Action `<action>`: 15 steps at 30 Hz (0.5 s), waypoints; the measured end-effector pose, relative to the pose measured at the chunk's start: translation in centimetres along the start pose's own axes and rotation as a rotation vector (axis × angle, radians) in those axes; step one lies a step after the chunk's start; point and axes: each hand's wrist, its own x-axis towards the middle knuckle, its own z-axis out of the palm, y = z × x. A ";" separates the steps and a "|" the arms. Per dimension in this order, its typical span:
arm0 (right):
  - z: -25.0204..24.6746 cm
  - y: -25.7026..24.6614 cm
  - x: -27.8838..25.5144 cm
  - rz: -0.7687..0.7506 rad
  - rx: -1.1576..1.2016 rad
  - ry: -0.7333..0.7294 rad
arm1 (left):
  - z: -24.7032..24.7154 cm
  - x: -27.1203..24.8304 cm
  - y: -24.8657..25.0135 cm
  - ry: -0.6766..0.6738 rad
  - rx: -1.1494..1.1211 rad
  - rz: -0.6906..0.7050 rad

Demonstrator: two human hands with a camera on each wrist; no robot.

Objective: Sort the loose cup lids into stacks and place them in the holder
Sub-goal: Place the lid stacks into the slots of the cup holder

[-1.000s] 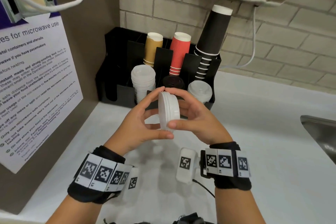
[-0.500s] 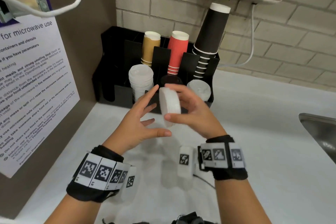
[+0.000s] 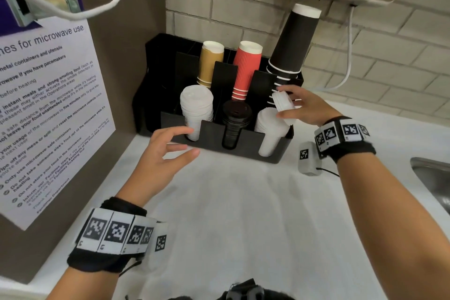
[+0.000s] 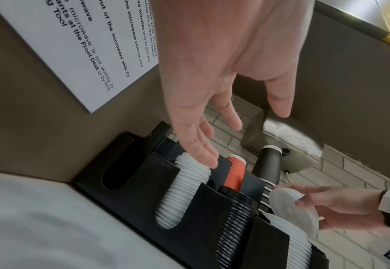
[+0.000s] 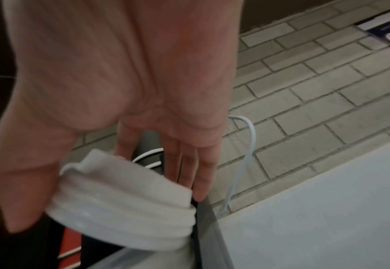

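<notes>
Gripping a short stack of white lids between thumb and fingers: right hand, held just above the white lid stack in the right front slot of the black holder. Held stack tilted, flat faces turned toward the holder's left side, lower edge just above, perhaps touching, the seated stack's top; contact not discernible. Slot directly below and slightly left of the gripping hand; judged to need levelling, then a short drop along the slot's upright axis. Left hand: empty, fingers spread and relaxed, hovering at the holder's front left corner, near the taller white lid stack; farther from the target slot. Black lid stack in the middle front slot. Tan, red and black cups in the rear slots. Holder at the counter's back left corner.
</notes>
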 end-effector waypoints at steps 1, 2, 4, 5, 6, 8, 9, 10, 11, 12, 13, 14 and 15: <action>0.1 0.0 0.2 -0.002 -0.047 -0.020 | 0.0 0.0 0.0 0.002 0.002 -0.004; 0.3 0.0 0.4 0.000 -0.097 -0.034 | 0.0 0.0 0.1 0.004 0.002 -0.008; 0.8 -0.2 0.7 0.016 -0.204 -0.055 | 0.0 0.0 0.3 0.009 -0.003 -0.016; 1.2 -0.3 0.7 0.021 -0.246 -0.060 | 0.1 0.0 0.4 0.009 -0.004 -0.019; 1.8 -0.4 0.7 0.021 -0.272 -0.061 | 0.2 0.0 0.4 0.007 -0.004 -0.020; 2.9 -0.3 0.5 0.026 -0.291 -0.054 | 0.4 0.1 0.5 0.002 -0.002 -0.020; 3.5 -0.2 0.4 0.034 -0.300 -0.044 | 0.5 0.1 0.5 -0.001 0.002 -0.019; 4.0 -0.1 0.3 0.041 -0.310 -0.027 | 0.6 0.2 0.5 -0.003 0.008 -0.018; 4.4 -0.1 0.2 0.041 -0.316 -0.006 | 0.7 0.2 0.4 -0.004 0.012 -0.018; 4.8 0.0 0.2 0.033 -0.317 0.013 | 0.7 0.2 0.4 -0.005 0.015 -0.019; 5.0 0.1 0.2 0.017 -0.321 0.028 | 0.8 0.2 0.4 -0.006 0.016 -0.022; 5.2 0.1 0.2 0.000 -0.330 0.041 | 0.8 0.2 0.4 -0.007 0.017 -0.023; 5.4 0.1 0.2 -0.014 -0.342 0.057 | 0.8 0.2 0.5 -0.007 0.017 -0.024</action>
